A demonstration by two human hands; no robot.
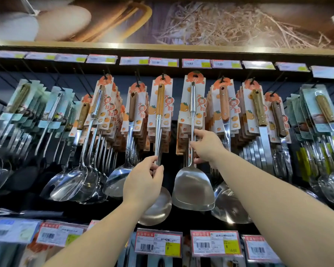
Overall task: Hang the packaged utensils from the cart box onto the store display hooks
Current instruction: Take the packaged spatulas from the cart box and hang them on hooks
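The steel spatula (192, 186) is bright silver, on a white backing card (194, 97) printed with orange fruit and red characters. The ladle (158, 105) beside it has an amber wood-grain handle and silver bowl. Far-left cards (21, 105) are pale teal. Price tags (158, 242) below are white, red-bordered, with yellow patches. The display panel (172, 135) behind is black.
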